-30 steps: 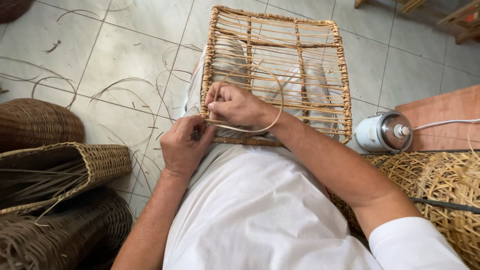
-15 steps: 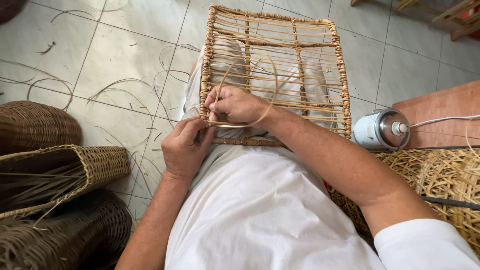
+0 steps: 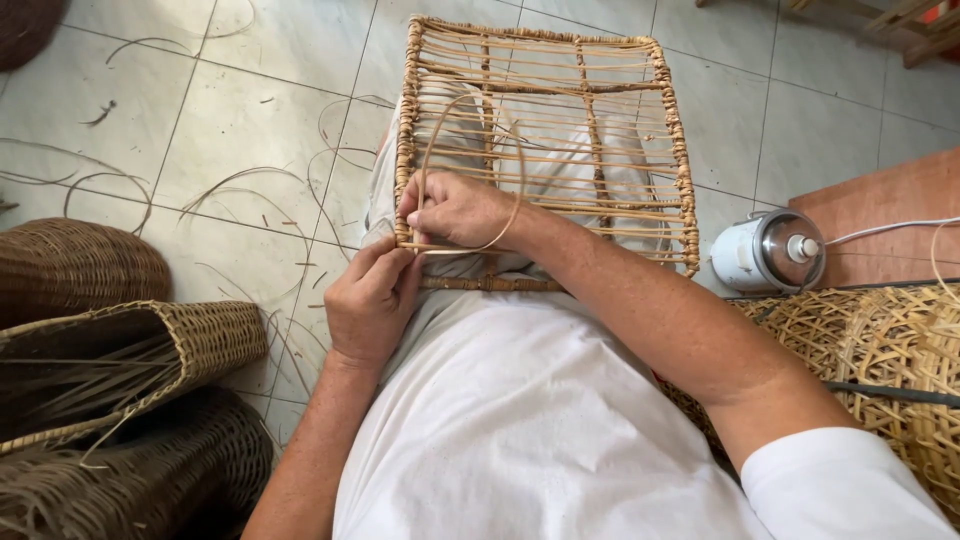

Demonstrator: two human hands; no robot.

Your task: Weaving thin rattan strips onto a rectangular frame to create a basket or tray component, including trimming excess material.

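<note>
the rattan frame (image 3: 545, 150) is resting across the person's lap, its far end over the tiled floor (image 3: 250, 120). the right hand (image 3: 455, 210) is closing on a thin cane strand (image 3: 515, 180) at the frame's near left corner; the strand's loop is now arching higher over the slats than half a second ago. the left hand (image 3: 372, 300) is sitting just below, fingers curled and pinching the strand's end against the frame edge, position unchanged. woven baskets (image 3: 120, 350) are lying to the left, a small white appliance (image 3: 768, 252) to the right.
</note>
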